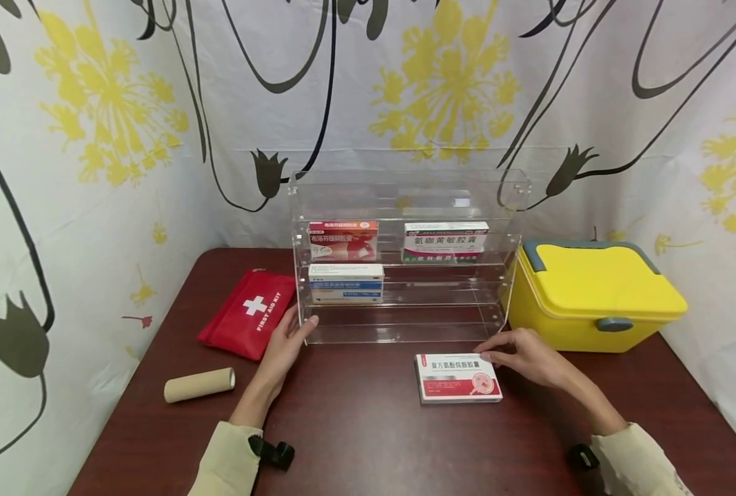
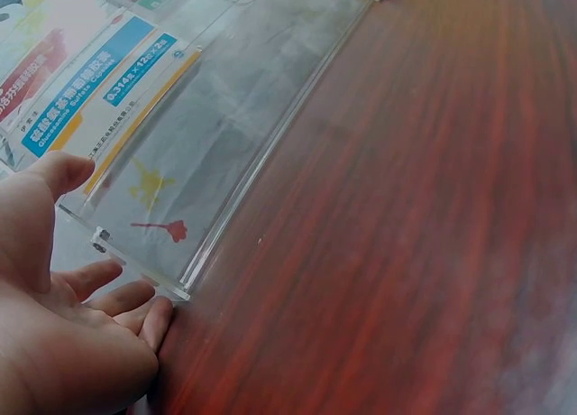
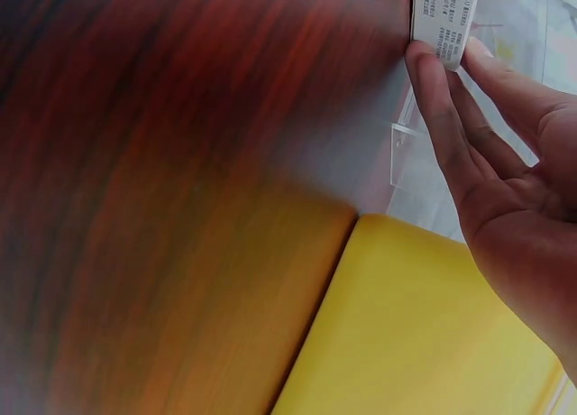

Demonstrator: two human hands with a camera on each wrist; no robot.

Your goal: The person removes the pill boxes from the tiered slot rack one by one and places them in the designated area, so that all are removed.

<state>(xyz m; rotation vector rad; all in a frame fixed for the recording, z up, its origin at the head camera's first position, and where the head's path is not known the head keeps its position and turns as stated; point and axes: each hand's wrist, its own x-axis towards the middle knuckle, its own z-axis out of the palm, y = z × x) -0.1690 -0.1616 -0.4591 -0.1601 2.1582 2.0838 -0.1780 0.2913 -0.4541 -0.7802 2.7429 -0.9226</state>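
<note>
While the left hand (image 1: pixel 285 342) rests open against the rack's (image 1: pixel 405 256) corner, the right hand (image 1: pixel 525 356), fingers straight, touches the box (image 1: pixel 457 378) on the desk (image 1: pixel 368 441).

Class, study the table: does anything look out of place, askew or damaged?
One red-and-white medicine box lies flat on the dark wooden table, outside the clear acrylic shelf rack holding three others. The right hand touches it. Nothing looks damaged.
</note>
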